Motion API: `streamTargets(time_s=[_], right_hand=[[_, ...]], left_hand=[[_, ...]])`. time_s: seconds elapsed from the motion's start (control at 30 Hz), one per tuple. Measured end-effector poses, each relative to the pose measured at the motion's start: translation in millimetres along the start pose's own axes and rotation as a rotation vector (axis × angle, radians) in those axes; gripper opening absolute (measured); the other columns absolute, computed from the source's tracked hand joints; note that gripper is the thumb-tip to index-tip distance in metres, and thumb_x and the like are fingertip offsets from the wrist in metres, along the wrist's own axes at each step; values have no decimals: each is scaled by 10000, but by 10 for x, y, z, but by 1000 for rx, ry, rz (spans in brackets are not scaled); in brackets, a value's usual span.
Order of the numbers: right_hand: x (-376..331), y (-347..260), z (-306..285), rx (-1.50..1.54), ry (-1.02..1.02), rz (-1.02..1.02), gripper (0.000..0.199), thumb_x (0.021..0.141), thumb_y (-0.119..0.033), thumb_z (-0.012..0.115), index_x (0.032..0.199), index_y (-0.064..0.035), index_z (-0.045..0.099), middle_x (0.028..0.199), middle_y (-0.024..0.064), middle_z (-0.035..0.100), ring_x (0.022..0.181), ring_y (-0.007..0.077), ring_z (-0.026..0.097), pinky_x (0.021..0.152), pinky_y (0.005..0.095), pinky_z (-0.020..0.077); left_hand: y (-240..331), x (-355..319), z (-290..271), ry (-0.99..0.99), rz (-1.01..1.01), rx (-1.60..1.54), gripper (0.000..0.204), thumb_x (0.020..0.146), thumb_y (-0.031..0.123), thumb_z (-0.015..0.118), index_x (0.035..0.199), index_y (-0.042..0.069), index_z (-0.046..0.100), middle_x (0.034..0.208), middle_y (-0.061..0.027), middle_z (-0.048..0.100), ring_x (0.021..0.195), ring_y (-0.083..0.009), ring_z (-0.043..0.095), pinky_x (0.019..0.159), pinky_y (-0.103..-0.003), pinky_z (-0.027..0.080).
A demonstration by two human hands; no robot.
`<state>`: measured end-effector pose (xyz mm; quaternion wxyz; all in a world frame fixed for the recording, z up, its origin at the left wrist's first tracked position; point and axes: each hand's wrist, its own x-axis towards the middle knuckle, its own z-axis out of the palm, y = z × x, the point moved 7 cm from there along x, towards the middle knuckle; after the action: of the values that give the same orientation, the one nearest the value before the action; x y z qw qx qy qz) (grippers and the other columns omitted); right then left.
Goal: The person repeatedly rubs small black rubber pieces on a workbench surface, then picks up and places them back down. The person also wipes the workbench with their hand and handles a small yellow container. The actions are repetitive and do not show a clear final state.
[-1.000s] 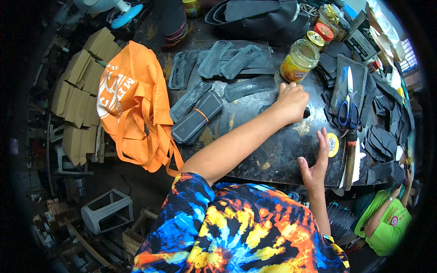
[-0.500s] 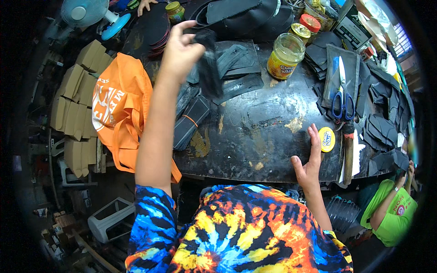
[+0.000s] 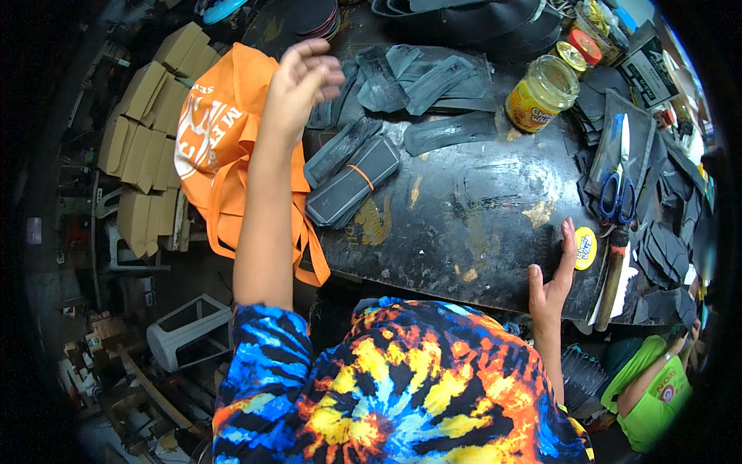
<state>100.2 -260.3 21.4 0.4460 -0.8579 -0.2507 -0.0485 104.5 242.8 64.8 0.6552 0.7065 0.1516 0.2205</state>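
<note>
My left hand point(image 3: 303, 81) is raised over the left part of the dark table, its fingers loosely bent and apart, with nothing in them. Just beyond it lies a dark strip-shaped piece point(image 3: 380, 81) on top of several similar flat pieces, which look coated and smeared. Nearer to me rests a stack of black pieces point(image 3: 355, 184) bound by an orange rubber band point(image 3: 361, 177). At the table's front edge my right hand point(image 3: 553, 278) is spread, thumb and fingers apart. It is beside a yellow lid point(image 3: 585, 248) and holds nothing.
An open jar point(image 3: 542, 93) stands at the far right. Blue-handled scissors point(image 3: 617, 185) and a wooden-handled tool point(image 3: 613, 280) lie right of the lid, near black scraps point(image 3: 663, 251). An orange bag point(image 3: 224, 116) hangs by my left arm. Another person in green point(image 3: 657, 387) is at lower right.
My left hand has let go of the dark strip, which now lies on the other pieces. The whole view has shifted, while my right hand keeps its place beside the lid.
</note>
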Motion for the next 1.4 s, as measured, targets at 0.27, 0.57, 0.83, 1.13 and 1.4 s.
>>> streamTargets(time_s=[0.27, 0.57, 0.83, 1.13, 1.4], right_hand=[[22, -31, 28, 20, 33, 15, 802, 879, -137, 790, 1563, 2, 396, 1602, 231, 428, 1499, 358, 405, 1228, 452, 306], [388, -639, 467, 294, -237, -66, 692, 876, 17, 780, 1508, -90, 522, 1156, 136, 747, 1031, 220, 726, 907, 343, 558], [732, -685, 909, 366, -289, 33, 821, 865, 4, 792, 1578, -193, 435, 1175, 145, 721, 986, 213, 712, 831, 335, 577], [695, -741, 846, 251, -171, -110, 814, 782, 16, 826, 1513, -174, 524, 976, 86, 677, 860, 240, 665, 800, 364, 571], [704, -635, 1067, 514, -346, 200, 828, 853, 3, 777, 1575, -205, 428, 921, 69, 646, 723, 114, 589, 648, 292, 519]], left_hand=[[103, -1448, 443, -120, 111, 921, 818, 692, 279, 930, 1385, 24, 578, 1173, -183, 674, 1120, -371, 639, 1006, -466, 494], [171, -1747, 1101, -215, 235, 987, 640, 736, 186, 861, 1321, 48, 641, 1106, -138, 655, 1072, -348, 606, 921, -465, 472], [118, -1883, 1312, -250, 179, 882, 755, 687, 156, 894, 1374, 34, 606, 1145, -161, 675, 1069, -367, 628, 962, -446, 497], [66, -1940, 1445, -242, 235, 830, 682, 720, 134, 881, 1347, 26, 635, 1106, -148, 623, 1066, -358, 628, 937, -452, 508], [96, -1948, 1478, -236, 271, 845, 683, 741, 141, 869, 1379, 66, 634, 1136, -147, 635, 1072, -355, 630, 942, -445, 506]])
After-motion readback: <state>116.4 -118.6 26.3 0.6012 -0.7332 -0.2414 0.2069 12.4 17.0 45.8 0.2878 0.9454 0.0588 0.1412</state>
